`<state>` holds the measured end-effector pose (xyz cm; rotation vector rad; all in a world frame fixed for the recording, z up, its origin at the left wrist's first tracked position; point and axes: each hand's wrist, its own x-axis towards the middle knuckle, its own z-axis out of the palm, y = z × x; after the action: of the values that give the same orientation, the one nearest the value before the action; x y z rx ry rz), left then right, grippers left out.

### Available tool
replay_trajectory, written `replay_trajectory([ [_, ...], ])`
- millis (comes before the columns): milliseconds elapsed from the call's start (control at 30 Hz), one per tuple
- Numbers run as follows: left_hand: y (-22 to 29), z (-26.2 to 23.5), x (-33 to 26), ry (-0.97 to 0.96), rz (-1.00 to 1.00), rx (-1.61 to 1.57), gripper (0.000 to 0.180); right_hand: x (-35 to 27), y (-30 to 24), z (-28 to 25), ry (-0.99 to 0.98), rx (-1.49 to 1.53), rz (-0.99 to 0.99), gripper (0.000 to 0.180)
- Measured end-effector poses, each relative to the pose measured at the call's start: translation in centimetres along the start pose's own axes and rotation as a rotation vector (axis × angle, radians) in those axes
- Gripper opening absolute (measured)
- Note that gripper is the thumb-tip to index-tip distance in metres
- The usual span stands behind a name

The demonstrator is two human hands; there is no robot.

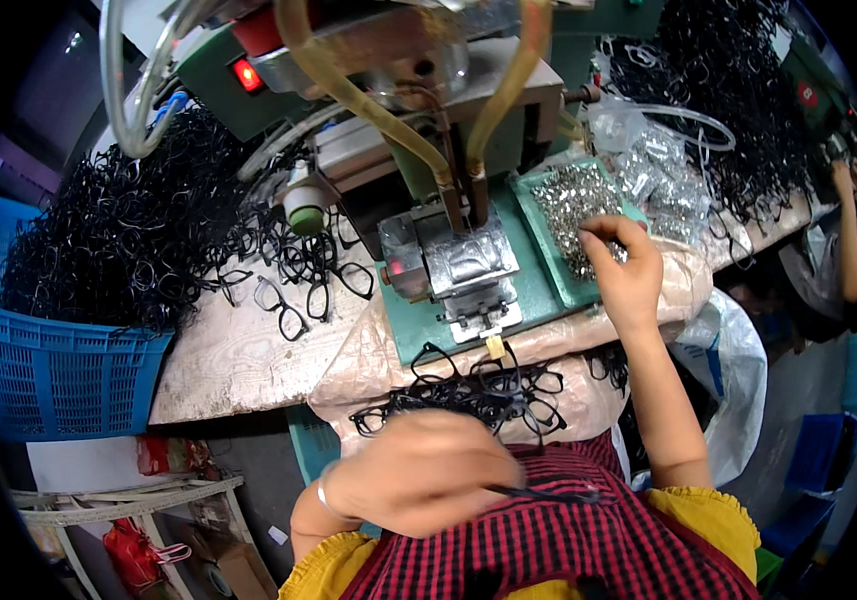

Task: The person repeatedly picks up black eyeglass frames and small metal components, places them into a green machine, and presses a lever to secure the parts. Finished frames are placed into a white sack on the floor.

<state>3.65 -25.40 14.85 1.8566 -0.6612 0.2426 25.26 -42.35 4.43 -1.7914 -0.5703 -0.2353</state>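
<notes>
My right hand [631, 272] is over a green tray [539, 235] filled with small silvery metal parts [571, 205]. Thumb and forefinger are pinched at the parts, and whatever lies between the tips is too small to make out. Low in front of my apron, my left hand [427, 475] is blurred by motion, its fingers closed on a black eyeglass frame [554, 494] that sticks out to the right. Just beyond that hand lies a heap of black eyeglass frames [469, 395]. A green bench machine [469, 265] with a metal fixture stands left of the tray.
A blue basket [64, 370] at the left overflows with black frames [139, 220]. Loose frames [314, 285] lie on the wooden table [239, 370]. Clear bags of metal parts [664, 180] sit behind the tray. Hoses [369, 105] hang over the machine. Another person's arm [849, 240] shows at far right.
</notes>
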Motion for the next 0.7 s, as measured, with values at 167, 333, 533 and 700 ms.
replay_trajectory([
  [167,-4.3,-1.4,-1.9,1.024,-0.284,-0.19,0.013,0.8,-6.6,4.1,-0.07,0.217,-0.317,0.01],
  [333,-4.7,-3.1,-2.6,1.125,-0.063,-0.156,0.018,-0.6,-7.4,7.6,-0.107,0.669,-0.033,0.021],
  [533,1.0,-3.9,1.6,0.872,0.273,0.219,0.018,-1.7,-7.5,8.9,-0.072,0.983,0.137,0.036],
  [700,-3.0,-5.8,2.8,1.03,0.174,0.224,0.011,-2.5,-7.9,9.7,0.009,1.062,0.185,0.041],
])
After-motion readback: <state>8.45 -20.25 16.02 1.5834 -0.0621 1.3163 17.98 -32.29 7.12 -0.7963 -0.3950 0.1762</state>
